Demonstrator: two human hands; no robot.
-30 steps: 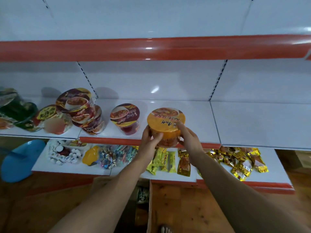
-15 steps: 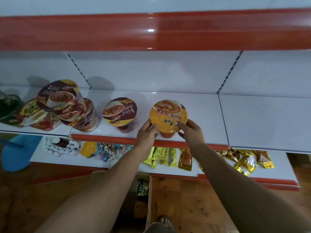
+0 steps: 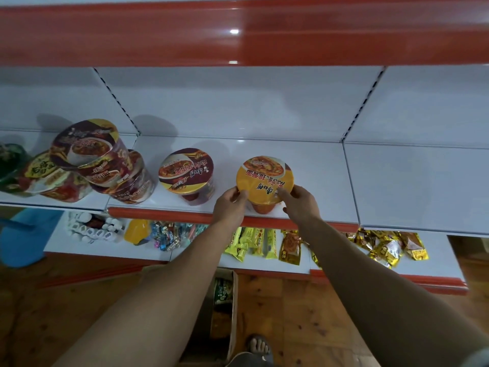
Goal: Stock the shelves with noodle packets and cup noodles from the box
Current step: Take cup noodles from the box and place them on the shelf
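Note:
A cup noodle with a yellow lid [image 3: 264, 178] stands upright near the front of the white middle shelf [image 3: 312, 176]. My left hand [image 3: 229, 206] grips its left side and my right hand [image 3: 300, 202] grips its right side at the lid's rim. To its left stands a dark red cup noodle [image 3: 186, 174]. Further left, several more cups [image 3: 103, 160] are stacked and leaning. The cardboard box [image 3: 225, 308] sits on the floor below, between my forearms, mostly hidden.
A red-edged upper shelf [image 3: 238, 33] hangs overhead. The lower shelf holds small white bottles [image 3: 90, 227], wrapped candy [image 3: 169, 235] and yellow and gold snack packets [image 3: 389, 245]. A blue object [image 3: 23, 234] is at the left. My sandalled foot [image 3: 259, 345] is on the wooden floor.
Both hands moved the yellow-lidded cup from in front of the shelf edge forward onto the shelf, where it now stands. The view tilted down and closer.

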